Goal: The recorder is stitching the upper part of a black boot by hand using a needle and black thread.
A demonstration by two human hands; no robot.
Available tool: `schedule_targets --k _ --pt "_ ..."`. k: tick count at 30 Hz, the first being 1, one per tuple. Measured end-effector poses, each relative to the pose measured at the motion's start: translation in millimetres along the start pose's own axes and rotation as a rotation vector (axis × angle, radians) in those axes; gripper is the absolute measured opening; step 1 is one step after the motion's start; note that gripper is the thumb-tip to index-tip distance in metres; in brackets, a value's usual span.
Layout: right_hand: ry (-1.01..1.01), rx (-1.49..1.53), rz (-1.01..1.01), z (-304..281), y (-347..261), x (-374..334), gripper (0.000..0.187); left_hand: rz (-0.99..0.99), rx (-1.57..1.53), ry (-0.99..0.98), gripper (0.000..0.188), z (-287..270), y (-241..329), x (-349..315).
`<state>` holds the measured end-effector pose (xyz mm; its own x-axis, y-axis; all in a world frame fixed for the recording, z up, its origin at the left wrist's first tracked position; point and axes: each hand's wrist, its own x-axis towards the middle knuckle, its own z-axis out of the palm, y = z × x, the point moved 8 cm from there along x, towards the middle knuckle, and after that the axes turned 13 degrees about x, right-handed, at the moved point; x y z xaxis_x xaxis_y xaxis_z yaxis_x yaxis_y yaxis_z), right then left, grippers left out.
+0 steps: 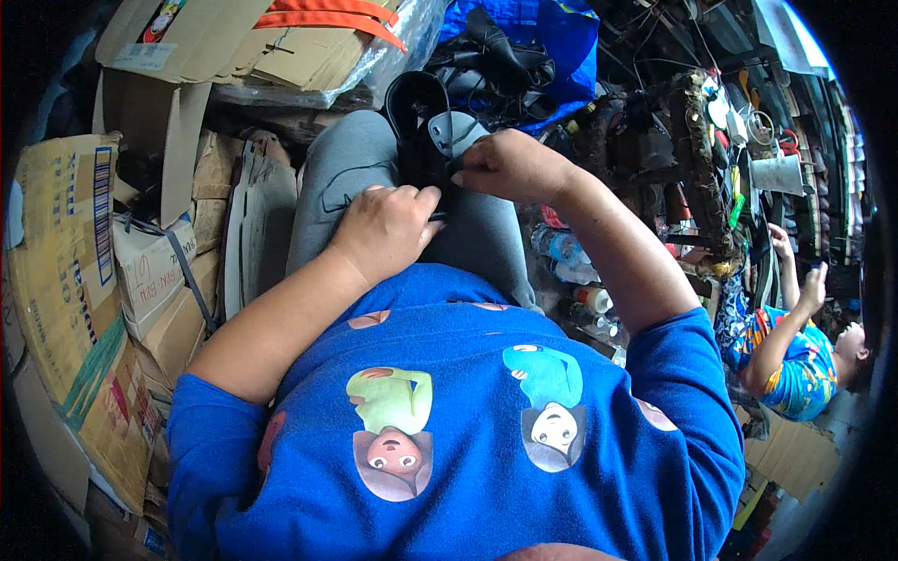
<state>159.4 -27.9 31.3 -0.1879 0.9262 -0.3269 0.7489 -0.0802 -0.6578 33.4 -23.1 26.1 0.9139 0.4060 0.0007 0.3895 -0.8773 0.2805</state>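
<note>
A black shoe [421,150] stands between my knees, its opening toward the far side. Beside the opening, a flap with small holes [453,131] catches the light. My left hand [391,224] is closed, its fingers curled at the near end of the shoe. My right hand [516,166] is closed in a pinch at the shoe's right side; what lies between its fingertips is too small to make out. A dark thread [346,178] loops over my left thigh, near the left hand.
Cardboard boxes [70,252] crowd the left side. At the far side, a blue bag [571,56] holds several black shoes [491,61]. Plastic bottles [566,251] lie right of my legs. A cluttered rack [697,159] stands farther right, and another person [795,351] sits at the right edge.
</note>
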Motion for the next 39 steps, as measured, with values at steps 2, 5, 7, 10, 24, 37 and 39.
schedule_targets --k 2,5,7,10,24,37,39 --pt "-0.022 0.032 -0.012 3 1 -1 0.028 0.05 0.028 0.096 0.032 0 2 -1" --pt "-0.058 0.047 -0.052 6 3 -12 0.024 0.03 -0.01 0.097 0.029 0 0 3" --pt "0.022 0.15 -0.139 -2 2 -27 0.017 0.026 0.004 0.084 0.029 1 -1 5" --pt "0.216 0.554 0.118 -46 24 -72 0.023 -0.012 -0.027 0.015 0.031 0 -5 7" --pt "0.433 0.335 -0.064 -3 15 -43 0.023 -0.049 -0.514 0.052 0.05 -11 -62 75" --pt "0.381 0.124 -0.035 -6 3 -35 0.021 0.172 -0.598 -0.223 0.02 13 -48 89" --pt "0.352 0.042 -0.06 -4 -3 -33 0.02 0.193 -0.603 -0.224 0.02 12 -45 90"
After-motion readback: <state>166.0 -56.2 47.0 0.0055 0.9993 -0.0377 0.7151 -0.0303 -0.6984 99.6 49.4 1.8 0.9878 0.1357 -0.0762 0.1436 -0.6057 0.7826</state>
